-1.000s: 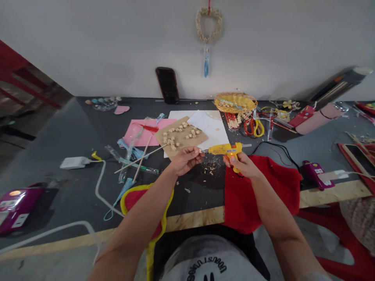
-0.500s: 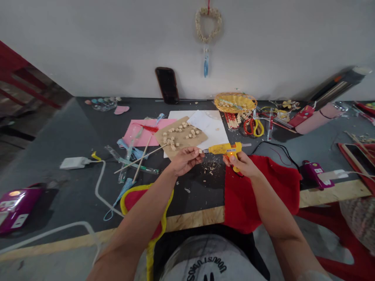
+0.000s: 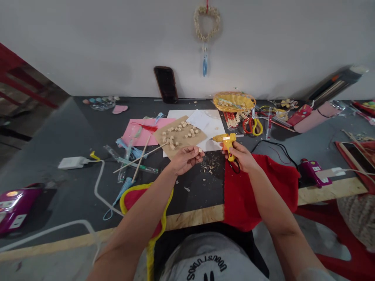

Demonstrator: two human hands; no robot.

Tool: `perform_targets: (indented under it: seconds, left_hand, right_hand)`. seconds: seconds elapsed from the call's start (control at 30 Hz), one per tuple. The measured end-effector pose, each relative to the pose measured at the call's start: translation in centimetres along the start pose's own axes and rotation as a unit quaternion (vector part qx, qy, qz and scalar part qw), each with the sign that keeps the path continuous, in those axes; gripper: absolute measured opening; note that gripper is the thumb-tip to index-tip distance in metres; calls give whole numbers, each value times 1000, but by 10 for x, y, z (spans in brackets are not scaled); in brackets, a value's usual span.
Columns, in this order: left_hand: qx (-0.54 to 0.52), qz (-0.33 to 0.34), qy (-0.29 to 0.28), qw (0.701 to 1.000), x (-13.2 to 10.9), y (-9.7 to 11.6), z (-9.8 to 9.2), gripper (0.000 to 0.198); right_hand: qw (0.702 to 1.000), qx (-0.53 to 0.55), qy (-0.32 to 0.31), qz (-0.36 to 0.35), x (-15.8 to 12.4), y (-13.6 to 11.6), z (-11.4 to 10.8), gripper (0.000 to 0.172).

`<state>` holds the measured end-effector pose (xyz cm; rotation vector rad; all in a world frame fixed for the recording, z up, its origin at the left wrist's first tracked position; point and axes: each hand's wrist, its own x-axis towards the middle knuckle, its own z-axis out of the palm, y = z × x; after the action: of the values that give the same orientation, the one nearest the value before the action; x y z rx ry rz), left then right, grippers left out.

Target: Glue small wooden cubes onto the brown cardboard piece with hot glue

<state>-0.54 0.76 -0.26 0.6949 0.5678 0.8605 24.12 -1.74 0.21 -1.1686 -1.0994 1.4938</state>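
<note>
Between the fingertips of my left hand [image 3: 187, 159] is a small pale wooden piece [image 3: 200, 150], too small to make out fully. My right hand [image 3: 240, 155] is wrapped round the handle of a yellow glue gun [image 3: 226, 141], whose nozzle points left, up and away from the piece. Behind my left hand, several little pale wooden pieces [image 3: 173, 137] are spread over a brown sheet of paper [image 3: 197, 143]. Pale crumbs dot the dark table below and between my hands.
At the back stand a leaning phone [image 3: 165, 84] and a yellow basket [image 3: 234, 102], with scissors [image 3: 257, 126] nearby. Sticks and blue tassels [image 3: 129, 148] lie left. A red cloth [image 3: 260, 195] hangs over the front edge. Purple power boxes [image 3: 20, 205] sit at both sides.
The glue gun has drawn back from the small wooden piece and its nozzle has swung upward in my right hand. My left hand stays almost in place.
</note>
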Motion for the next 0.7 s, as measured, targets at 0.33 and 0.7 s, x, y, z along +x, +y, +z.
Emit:
perform_targets:
  seconds: [0.33,0.7]
  left_hand:
    - [6,1,-2,1000,-1,0,0,25]
    - [16,-6,1,1000,0,-1,-2,25]
  right_hand:
    - [883,-415,197,-103,4,4,-13,43]
    - [834,-475,87,-266,-10,1,9,23]
